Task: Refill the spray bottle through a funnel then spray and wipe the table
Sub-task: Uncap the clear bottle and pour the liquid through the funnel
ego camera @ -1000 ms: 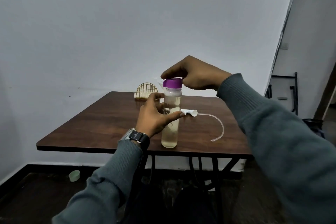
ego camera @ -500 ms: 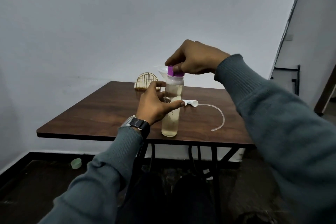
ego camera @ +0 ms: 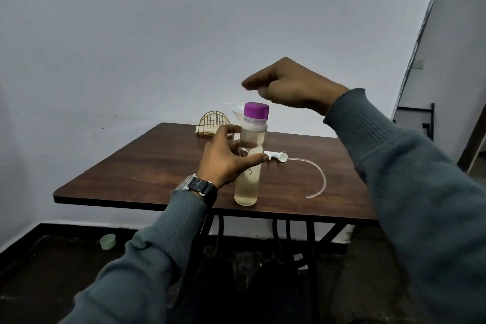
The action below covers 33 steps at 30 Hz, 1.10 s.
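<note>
A clear bottle (ego camera: 247, 189) with pale yellowish liquid and a purple cap (ego camera: 256, 110) stands upright near the front edge of the brown table (ego camera: 147, 168). My left hand (ego camera: 226, 158) wraps around its middle, thumb across the front. My right hand (ego camera: 292, 86) hovers just above and right of the cap, fingers loosely curled and holding nothing. A clear funnel (ego camera: 236, 110) shows behind the bottle's neck; what it rests on is hidden. The white spray head (ego camera: 277, 156) with its curved dip tube (ego camera: 322, 179) lies on the table to the right of the bottle.
A gold wire napkin holder (ego camera: 214, 123) stands at the table's far edge by the wall. A small green cap (ego camera: 107, 240) lies on the dark floor at left. Black metal table legs (ego camera: 313, 244) stand below. A dark frame (ego camera: 428, 121) stands in the doorway at right.
My right hand was on the purple cap and has lifted off it, up and to the right. The cap stays on the bottle. My left hand stays around the bottle.
</note>
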Each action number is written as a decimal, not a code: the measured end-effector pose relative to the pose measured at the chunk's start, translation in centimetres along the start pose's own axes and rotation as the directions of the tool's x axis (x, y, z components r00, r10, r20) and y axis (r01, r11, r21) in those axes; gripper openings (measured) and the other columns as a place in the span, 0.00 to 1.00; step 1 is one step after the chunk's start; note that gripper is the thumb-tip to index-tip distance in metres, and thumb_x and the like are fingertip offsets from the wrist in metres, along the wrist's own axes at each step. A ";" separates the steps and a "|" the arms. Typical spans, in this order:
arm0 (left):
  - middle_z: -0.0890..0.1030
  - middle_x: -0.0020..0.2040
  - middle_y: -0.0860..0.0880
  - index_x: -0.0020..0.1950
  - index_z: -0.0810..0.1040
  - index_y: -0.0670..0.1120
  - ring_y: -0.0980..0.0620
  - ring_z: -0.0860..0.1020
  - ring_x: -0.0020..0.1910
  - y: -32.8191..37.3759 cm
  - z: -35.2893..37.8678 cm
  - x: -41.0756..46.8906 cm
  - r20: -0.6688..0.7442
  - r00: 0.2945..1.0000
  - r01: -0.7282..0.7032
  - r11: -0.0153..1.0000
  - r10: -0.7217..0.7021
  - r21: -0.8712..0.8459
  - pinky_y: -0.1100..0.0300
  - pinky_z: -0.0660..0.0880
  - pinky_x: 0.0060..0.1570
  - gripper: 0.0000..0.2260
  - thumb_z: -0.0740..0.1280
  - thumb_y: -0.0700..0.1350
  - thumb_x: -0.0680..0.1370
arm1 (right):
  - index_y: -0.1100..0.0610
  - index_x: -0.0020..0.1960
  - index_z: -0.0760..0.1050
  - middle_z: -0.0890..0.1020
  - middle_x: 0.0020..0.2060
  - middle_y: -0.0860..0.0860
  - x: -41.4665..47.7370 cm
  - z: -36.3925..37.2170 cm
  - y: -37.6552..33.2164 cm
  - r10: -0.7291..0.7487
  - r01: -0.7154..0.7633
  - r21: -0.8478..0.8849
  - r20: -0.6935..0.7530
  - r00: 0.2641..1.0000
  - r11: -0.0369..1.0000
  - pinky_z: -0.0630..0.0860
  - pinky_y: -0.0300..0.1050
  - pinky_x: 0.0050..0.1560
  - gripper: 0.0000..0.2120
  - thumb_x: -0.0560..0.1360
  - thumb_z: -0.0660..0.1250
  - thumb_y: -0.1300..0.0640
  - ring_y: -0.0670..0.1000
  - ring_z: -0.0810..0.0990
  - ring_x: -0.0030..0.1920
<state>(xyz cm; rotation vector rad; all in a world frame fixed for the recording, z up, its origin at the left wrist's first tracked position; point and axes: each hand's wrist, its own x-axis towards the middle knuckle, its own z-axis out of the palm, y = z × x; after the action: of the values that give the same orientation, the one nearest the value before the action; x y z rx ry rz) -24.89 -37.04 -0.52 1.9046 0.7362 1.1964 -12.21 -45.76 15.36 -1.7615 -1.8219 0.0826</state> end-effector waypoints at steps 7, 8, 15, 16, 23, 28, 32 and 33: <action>0.87 0.48 0.57 0.64 0.71 0.51 0.58 0.85 0.47 0.4 0.1 -0.3 -0.008 1.000 -0.001 1.000 0.001 0.000 0.67 0.81 0.45 0.35 0.85 0.53 0.63 | 0.51 0.56 0.87 0.88 0.50 0.49 0.2 1.0 -0.1 0.006 -0.018 -0.308 -0.040 0.999 0.951 0.77 0.41 0.41 0.13 0.78 0.72 0.45 0.48 0.83 0.50; 0.87 0.48 0.57 0.64 0.71 0.51 0.58 0.85 0.47 0.5 0.0 -0.4 -0.008 1.000 0.001 1.000 -0.001 -0.004 0.69 0.80 0.43 0.35 0.85 0.53 0.63 | 0.50 0.57 0.87 0.88 0.51 0.49 0.2 0.9 -0.3 0.002 -0.010 -0.316 -0.027 1.000 0.949 0.80 0.43 0.46 0.11 0.78 0.73 0.48 0.48 0.84 0.51; 0.87 0.49 0.57 0.65 0.71 0.49 0.57 0.86 0.47 0.6 0.1 -0.2 -0.005 1.000 0.000 1.000 0.000 -0.011 0.59 0.83 0.50 0.37 0.85 0.53 0.63 | 0.49 0.56 0.86 0.87 0.54 0.45 0.7 0.7 -1.0 -0.049 0.071 -0.285 0.083 0.995 0.956 0.83 0.47 0.59 0.21 0.74 0.66 0.71 0.44 0.84 0.55; 0.88 0.49 0.56 0.65 0.71 0.48 0.55 0.86 0.48 0.6 0.0 -0.2 -0.005 1.000 0.005 1.000 -0.005 -0.020 0.58 0.83 0.50 0.37 0.85 0.52 0.63 | 0.50 0.55 0.86 0.87 0.52 0.45 0.7 0.8 -1.1 -0.056 0.077 -0.260 0.090 0.994 0.963 0.83 0.46 0.58 0.22 0.73 0.65 0.72 0.44 0.84 0.54; 0.87 0.48 0.59 0.66 0.70 0.49 0.57 0.86 0.46 0.5 -0.1 -0.1 -0.004 1.000 0.009 1.000 -0.009 0.009 0.57 0.82 0.50 0.37 0.84 0.54 0.63 | 0.57 0.66 0.81 0.85 0.59 0.51 0.3 0.5 0.2 -0.062 0.062 0.008 0.194 0.979 0.998 0.81 0.33 0.51 0.26 0.74 0.64 0.77 0.43 0.82 0.60; 0.87 0.48 0.59 0.67 0.71 0.49 0.58 0.85 0.47 0.4 0.0 -0.2 -0.013 1.000 0.007 1.000 -0.007 0.013 0.61 0.82 0.48 0.37 0.84 0.53 0.63 | 0.50 0.59 0.86 0.87 0.55 0.49 0.4 0.7 0.8 -0.037 0.006 -0.205 -0.146 0.989 0.979 0.80 0.44 0.56 0.16 0.77 0.72 0.42 0.46 0.84 0.53; 0.87 0.48 0.59 0.64 0.72 0.50 0.59 0.85 0.46 0.4 0.1 -0.3 -0.019 1.000 0.016 1.000 -0.017 -0.012 0.68 0.80 0.43 0.34 0.85 0.52 0.64 | 0.52 0.50 0.88 0.86 0.38 0.51 0.6 1.2 0.7 0.034 -0.069 -0.302 -0.120 0.992 0.951 0.76 0.39 0.31 0.16 0.78 0.70 0.41 0.50 0.84 0.35; 0.87 0.48 0.58 0.64 0.72 0.50 0.58 0.85 0.47 0.4 0.1 -0.3 -0.016 1.000 0.015 1.000 -0.015 -0.014 0.66 0.80 0.44 0.35 0.85 0.52 0.64 | 0.52 0.51 0.87 0.86 0.37 0.51 0.6 1.1 0.7 0.032 -0.064 -0.306 -0.108 0.994 0.950 0.74 0.38 0.29 0.14 0.78 0.70 0.43 0.50 0.84 0.35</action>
<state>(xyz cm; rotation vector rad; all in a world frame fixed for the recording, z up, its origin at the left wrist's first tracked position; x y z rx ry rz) -24.84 -37.48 -0.37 1.8767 0.7480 1.2061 -12.07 -44.72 14.41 -1.9831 -1.7926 -0.2851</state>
